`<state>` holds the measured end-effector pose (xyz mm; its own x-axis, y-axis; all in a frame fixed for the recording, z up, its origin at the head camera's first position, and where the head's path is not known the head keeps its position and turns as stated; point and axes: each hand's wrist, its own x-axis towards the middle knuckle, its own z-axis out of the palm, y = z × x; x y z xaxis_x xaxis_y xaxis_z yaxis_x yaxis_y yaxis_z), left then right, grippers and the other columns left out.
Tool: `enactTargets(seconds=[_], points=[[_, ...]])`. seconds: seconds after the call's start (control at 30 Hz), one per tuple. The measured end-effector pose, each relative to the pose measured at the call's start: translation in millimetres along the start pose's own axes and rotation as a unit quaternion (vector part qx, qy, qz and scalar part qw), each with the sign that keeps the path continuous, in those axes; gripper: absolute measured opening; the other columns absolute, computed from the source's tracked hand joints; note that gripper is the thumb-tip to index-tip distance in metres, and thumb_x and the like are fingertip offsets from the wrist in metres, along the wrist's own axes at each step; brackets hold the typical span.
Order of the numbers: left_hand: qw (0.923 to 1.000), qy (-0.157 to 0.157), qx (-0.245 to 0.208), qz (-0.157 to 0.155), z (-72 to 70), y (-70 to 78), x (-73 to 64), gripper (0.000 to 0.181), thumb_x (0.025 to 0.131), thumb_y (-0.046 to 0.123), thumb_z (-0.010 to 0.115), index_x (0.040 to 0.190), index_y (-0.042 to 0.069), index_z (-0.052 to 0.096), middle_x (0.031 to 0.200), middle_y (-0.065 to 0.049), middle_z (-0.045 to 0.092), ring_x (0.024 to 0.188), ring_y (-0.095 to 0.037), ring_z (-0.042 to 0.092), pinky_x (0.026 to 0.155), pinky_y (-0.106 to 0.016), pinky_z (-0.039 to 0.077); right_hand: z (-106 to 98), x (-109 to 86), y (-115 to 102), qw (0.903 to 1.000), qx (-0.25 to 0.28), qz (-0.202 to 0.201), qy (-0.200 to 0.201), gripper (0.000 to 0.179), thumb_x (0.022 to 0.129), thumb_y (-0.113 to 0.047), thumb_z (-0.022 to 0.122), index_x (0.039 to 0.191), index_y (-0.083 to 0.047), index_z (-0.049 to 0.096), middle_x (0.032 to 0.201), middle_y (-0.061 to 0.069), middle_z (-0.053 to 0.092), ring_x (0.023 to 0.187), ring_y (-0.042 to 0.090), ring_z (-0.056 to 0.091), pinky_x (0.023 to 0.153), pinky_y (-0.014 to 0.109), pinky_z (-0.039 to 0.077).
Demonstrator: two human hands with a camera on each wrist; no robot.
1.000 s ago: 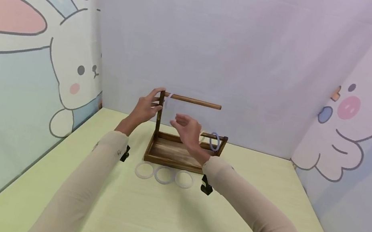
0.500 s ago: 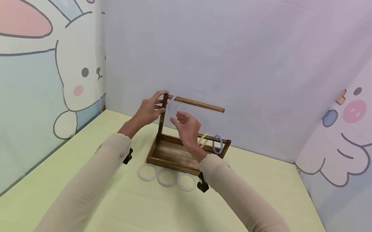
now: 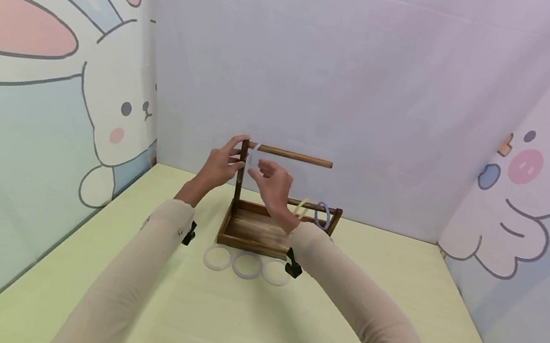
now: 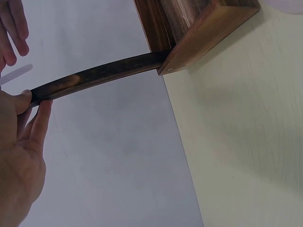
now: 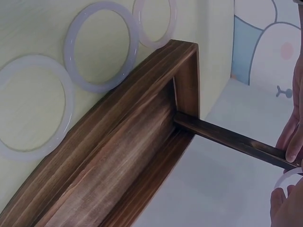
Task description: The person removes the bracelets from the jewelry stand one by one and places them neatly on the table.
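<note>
A dark wooden stand has a tray base (image 3: 252, 246), an upright post (image 3: 239, 184) and an upper rod (image 3: 294, 155). A pale lilac bangle (image 3: 256, 146) hangs on the rod close to the post. My left hand (image 3: 218, 168) grips the post near its top, thumb and fingers on either side, as the left wrist view shows. My right hand (image 3: 274, 186) is beside the hanging bangle with fingers extended and loosely bent. In the left wrist view, right fingers (image 4: 14, 28) appear apart from that bangle (image 4: 16, 73); contact elsewhere cannot be made out.
On the stand's lower rod hang a yellow bangle (image 3: 305, 203) and a blue bangle (image 3: 329, 216). Three pale bangles lie in a row before the tray: left (image 3: 216, 269), middle (image 3: 245, 277) and right (image 3: 274, 284). A fabric backdrop (image 3: 396, 124) rises behind the table.
My right hand has shifted slightly left and up, closer to the hanging bangle and post. My left hand keeps its hold on the post. The head view has shifted a little.
</note>
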<state>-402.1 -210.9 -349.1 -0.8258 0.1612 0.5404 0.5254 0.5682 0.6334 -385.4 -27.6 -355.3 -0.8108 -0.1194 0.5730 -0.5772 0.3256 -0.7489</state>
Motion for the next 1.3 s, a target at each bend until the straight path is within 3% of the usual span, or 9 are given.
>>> enactTargets(seconds=[0.3,0.63,0.87,1.1,1.3], points=[[1.0,0.006,-0.003,0.0,1.8,1.8,-1.1,0.071,0.098,-0.009,0.064,0.157,0.022,0.04,0.144,-0.026,0.058,0.128,-0.04,0.063,0.1,-0.048,0.059,0.0,7.9,-4.4,0.9998,-0.018,-0.003,0.006,0.034,0.094,-0.017,0.08,0.124,0.0,0.074,0.12,0.017,0.075,0.108,0.027,0.074,0.093,0.038,0.062],[0.9999,0.008,-0.002,0.01,2.3,-0.5,-2.0,0.069,0.099,-0.002,0.066,0.158,0.024,0.039,0.147,-0.025,0.056,0.132,-0.037,0.06,0.101,-0.047,0.058,10.2,12.1,-6.1,0.9999,0.003,-0.01,0.007,0.034,0.093,-0.015,0.081,0.121,0.002,0.075,0.116,0.02,0.075,0.106,0.029,0.075,0.094,0.044,0.062],[0.9998,0.008,-0.011,0.01,4.3,-1.8,0.2,0.068,0.099,-0.005,0.064,0.157,0.023,0.04,0.148,-0.024,0.055,0.134,-0.038,0.058,0.102,-0.046,0.057,15.2,14.6,-7.3,0.9999,-0.005,-0.01,0.011,0.03,0.094,-0.015,0.08,0.119,0.0,0.077,0.113,0.014,0.077,0.104,0.025,0.075,0.09,0.039,0.063],[0.9998,0.009,-0.011,0.015,5.4,-1.4,0.3,0.07,0.099,-0.008,0.063,0.157,0.022,0.04,0.15,-0.023,0.054,0.133,-0.037,0.059,0.102,-0.044,0.058,17.7,15.7,-9.3,0.9998,-0.003,-0.015,0.013,0.024,0.094,-0.015,0.08,0.113,0.0,0.078,0.105,0.013,0.079,0.101,0.025,0.076,0.093,0.044,0.061],[0.9999,0.006,0.001,0.01,4.7,-2.5,0.2,0.069,0.1,-0.005,0.064,0.158,0.024,0.039,0.15,-0.022,0.054,0.134,-0.036,0.058,0.102,-0.044,0.057,18.3,17.0,-8.3,0.9999,0.001,-0.003,0.01,0.021,0.096,-0.014,0.077,0.114,-0.002,0.078,0.105,0.011,0.079,0.099,0.02,0.076,0.089,0.035,0.063]])
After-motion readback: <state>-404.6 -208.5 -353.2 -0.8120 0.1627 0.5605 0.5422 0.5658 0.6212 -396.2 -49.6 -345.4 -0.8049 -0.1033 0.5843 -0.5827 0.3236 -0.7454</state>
